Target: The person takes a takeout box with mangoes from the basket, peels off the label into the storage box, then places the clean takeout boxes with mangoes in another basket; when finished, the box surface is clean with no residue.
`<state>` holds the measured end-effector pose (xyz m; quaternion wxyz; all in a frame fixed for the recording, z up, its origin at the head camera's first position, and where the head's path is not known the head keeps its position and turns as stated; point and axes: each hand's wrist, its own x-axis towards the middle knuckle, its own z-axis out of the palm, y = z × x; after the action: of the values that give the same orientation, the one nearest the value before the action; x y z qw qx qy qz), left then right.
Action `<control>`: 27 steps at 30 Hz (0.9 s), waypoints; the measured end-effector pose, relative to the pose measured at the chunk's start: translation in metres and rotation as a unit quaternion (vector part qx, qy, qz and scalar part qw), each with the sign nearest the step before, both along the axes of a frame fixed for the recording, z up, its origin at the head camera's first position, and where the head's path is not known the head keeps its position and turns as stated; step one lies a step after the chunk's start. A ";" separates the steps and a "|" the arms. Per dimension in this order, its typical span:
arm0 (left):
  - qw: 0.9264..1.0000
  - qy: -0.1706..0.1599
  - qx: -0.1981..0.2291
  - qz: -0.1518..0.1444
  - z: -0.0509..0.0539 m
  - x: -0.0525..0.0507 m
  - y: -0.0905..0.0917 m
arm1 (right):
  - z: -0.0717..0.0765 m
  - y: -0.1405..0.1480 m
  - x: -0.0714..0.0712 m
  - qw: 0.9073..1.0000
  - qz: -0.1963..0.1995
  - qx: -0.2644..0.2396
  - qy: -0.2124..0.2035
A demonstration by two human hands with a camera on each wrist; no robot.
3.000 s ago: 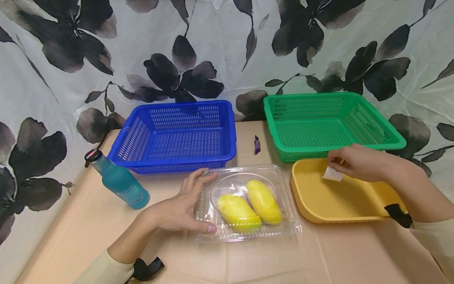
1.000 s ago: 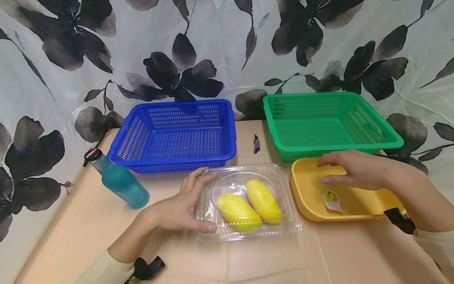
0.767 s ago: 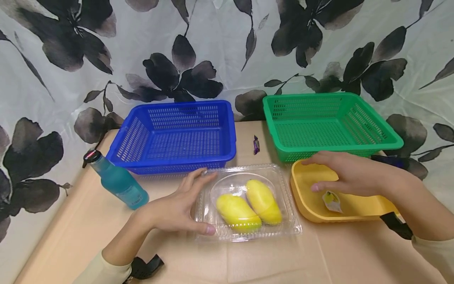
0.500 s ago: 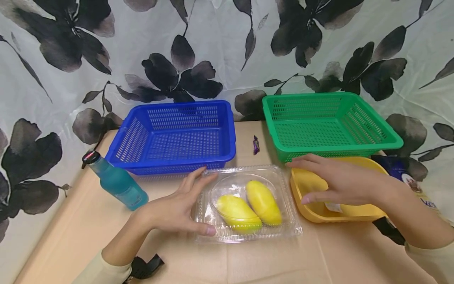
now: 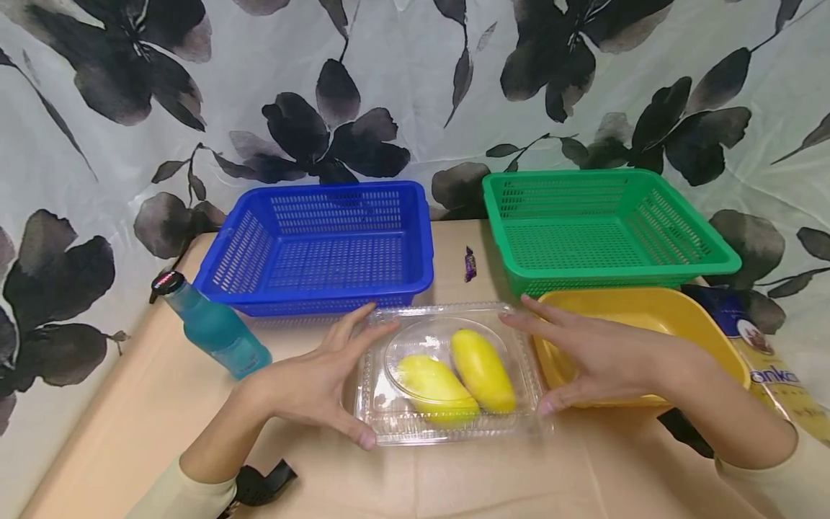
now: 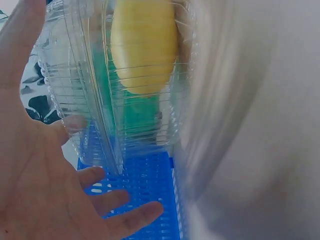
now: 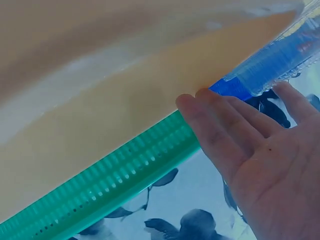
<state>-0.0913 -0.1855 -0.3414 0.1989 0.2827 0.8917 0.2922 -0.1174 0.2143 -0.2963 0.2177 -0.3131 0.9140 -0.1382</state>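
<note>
In the head view, a clear plastic clamshell box [image 5: 421, 333] holding two yellow mangoes [image 5: 483, 371] lies on the table between the hands. My left hand [image 5: 314, 389] is at the box's left side, fingers spread and thumb near the front corner. On the other side, my right hand [image 5: 603, 357] reaches over the yellow tray [image 5: 638, 310], its spread fingertips at the box's right edge. The left wrist view has the box wall [image 6: 65, 85] close to the left palm. Straight fingers of the right hand [image 7: 285, 165] show in the right wrist view.
A blue basket [image 5: 318, 297] stands behind on the left, a green basket [image 5: 583, 277] behind on the right. A small purple wrapped candy [image 5: 470, 264] lies between them. A blue-green bottle [image 5: 223, 335] stands far left. A printed bag [image 5: 774, 375] lies at the right edge.
My right hand has released a small white piece with a yellow picture into the yellow tray, then moved left to the clamshell box. The piece is now hidden. The left hand has barely moved.
</note>
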 end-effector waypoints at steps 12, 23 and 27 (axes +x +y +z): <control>1.000 0.009 0.007 0.014 -0.003 0.005 -0.001 | -0.013 -0.006 0.004 1.000 0.017 -0.017 0.004; 0.999 0.034 0.028 0.031 -0.002 0.011 -0.007 | -0.019 -0.008 0.009 0.997 0.034 -0.023 0.065; 0.997 0.055 0.036 0.037 -0.003 0.015 -0.008 | -0.021 -0.006 0.010 0.997 0.029 -0.032 0.069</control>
<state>-0.0767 -0.1933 -0.3443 0.1288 0.2722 0.9000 0.3152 -0.1074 0.2078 -0.3169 0.1478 -0.3549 0.9126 -0.1391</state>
